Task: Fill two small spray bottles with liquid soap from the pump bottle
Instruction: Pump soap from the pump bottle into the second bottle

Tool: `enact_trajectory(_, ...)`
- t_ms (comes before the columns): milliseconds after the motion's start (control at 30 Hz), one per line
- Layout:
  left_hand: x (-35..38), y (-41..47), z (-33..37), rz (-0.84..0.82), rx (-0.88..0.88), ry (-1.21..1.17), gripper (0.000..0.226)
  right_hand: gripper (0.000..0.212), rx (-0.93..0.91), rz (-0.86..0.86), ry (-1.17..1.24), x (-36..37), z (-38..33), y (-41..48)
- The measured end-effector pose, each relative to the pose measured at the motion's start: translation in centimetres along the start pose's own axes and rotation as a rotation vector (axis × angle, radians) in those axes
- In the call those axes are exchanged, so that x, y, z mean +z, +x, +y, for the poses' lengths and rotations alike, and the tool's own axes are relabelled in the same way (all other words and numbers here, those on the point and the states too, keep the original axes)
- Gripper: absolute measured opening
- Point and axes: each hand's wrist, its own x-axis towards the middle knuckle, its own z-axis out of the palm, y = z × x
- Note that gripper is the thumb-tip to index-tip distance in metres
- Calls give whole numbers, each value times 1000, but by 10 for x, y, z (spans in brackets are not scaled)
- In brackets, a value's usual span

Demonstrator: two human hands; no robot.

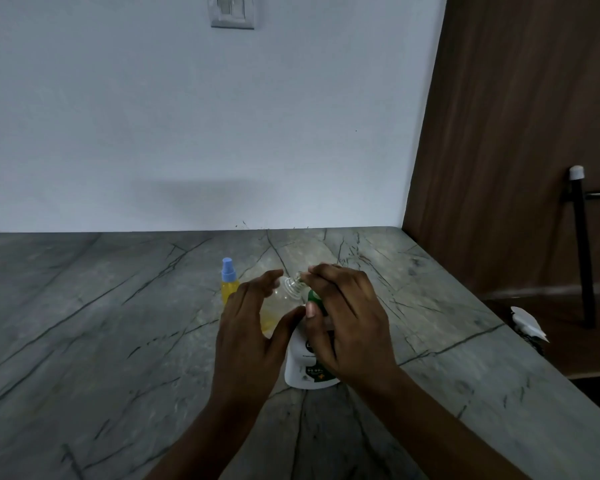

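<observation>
Observed from beside the desk (118, 323):

- **Pump bottle (303, 368):** It stands upright near the front edge, a white body with a green pump head (314, 296).
- **Right hand (350, 317):** It lies over the pump head with the fingers curled down across it and the thumb beside the green collar. This grip looks suited to pressing the pump. The nozzle itself is hidden under the fingers.
- **Left hand (253, 320):** It cups the open spray bottle (290, 289) between thumb and fingers. The bottle is tilted, with its bare threaded neck just at the right fingertips, presumably so the soap drops straight into the mouth. Yellow liquid shows in its lower part. How full it is cannot be judged.
- **Capped spray bottle (229, 284):** It stands upright on the desk just behind the left hand, with its blue sprayer fitted and yellow liquid inside. It appears finished and set out of the way.

**Assessment:** The second bottle is being filled. The narrow neck leaves little margin, so any misalignment would put soap on the desk.
</observation>
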Motion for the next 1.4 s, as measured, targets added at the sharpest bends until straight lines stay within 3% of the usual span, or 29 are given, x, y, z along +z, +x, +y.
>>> enact_trajectory(667,2,-5,-2,6,-25,4,44,29,-26,-5,-11,3,4,-7)
enact_trajectory(1400,3,-8,-4,14,10,23,44,37,-17,5,7,7,1,-13)
